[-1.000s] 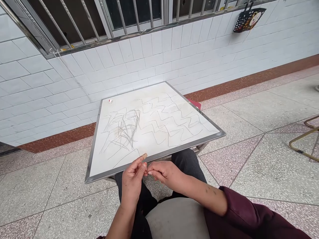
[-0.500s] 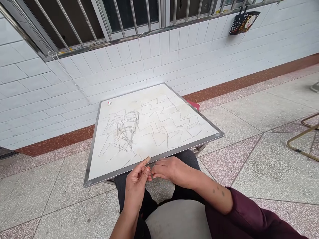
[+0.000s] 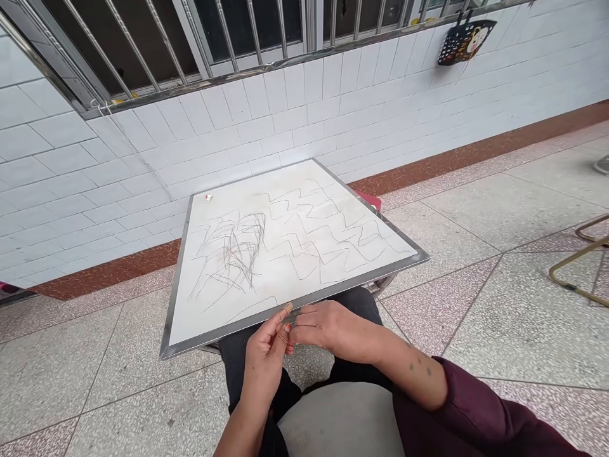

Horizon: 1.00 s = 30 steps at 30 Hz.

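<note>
Bottom centre, I see bare left hand and bare right hand pinching, held strand unclear, against steel-rimmed white board with thin dark zigzag lines.

Whatever may be pinched between the left-hand grip and right-hand grip is hidden by the fingers. Small red-and-white object on the white board: too small to identify. Red item mostly hidden behind board; brass-coloured frame cut off by right edge.
</note>
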Available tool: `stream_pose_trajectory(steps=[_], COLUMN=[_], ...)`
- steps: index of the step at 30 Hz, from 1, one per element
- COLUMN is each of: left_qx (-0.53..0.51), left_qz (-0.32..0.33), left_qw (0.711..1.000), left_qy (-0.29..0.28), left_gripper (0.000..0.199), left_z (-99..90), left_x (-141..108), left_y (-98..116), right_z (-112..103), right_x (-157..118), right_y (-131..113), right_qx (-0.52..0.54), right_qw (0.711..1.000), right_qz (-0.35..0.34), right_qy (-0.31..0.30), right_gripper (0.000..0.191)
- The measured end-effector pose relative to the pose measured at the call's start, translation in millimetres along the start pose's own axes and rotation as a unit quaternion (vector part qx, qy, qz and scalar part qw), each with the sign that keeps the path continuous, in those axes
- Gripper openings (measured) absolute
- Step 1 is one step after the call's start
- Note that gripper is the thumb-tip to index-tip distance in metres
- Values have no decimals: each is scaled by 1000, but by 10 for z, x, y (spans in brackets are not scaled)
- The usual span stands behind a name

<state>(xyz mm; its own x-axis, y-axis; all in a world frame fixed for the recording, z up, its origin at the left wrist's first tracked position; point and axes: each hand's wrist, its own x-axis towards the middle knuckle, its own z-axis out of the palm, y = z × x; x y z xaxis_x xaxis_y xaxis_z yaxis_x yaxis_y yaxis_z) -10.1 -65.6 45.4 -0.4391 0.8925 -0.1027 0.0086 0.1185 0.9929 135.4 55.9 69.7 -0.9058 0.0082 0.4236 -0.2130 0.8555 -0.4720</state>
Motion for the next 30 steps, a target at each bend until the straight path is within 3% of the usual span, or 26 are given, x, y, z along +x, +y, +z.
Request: stream_pose_trajectory(steps=[6,9,12,17,22,26,30], left_qx=[-8,-11,-18,-35,-45,-44,-53], left_qz=[2,2,7,7,-5,-10,-26], left_qw=[1000,999,998,998,998,999,998], left_qy=[4,32,56,43,31,12,8], left_gripper=[46,46,45,45,45,48,50], left_z=[61,48,22,14,20,15,16], left_x=[19,26,18,-3,-8,-11,-2], left_y=[-13,-1,14,19,15,23,26], right_z=[24,109,195,253,341,429,447], right_x=[-17,-52,-73,-56,-45,-51,-41], right_y=[97,201,267,251,275,312,295], right_qx=[12,38,110,223,394,536,583], right_qw=[1000,993,971,940,861,783,746], right_qz=[-18,64,149,203,245,238,238], right_qy=[21,87,151,161,208,207,215], right_gripper=[26,15,19,17,41,34,27])
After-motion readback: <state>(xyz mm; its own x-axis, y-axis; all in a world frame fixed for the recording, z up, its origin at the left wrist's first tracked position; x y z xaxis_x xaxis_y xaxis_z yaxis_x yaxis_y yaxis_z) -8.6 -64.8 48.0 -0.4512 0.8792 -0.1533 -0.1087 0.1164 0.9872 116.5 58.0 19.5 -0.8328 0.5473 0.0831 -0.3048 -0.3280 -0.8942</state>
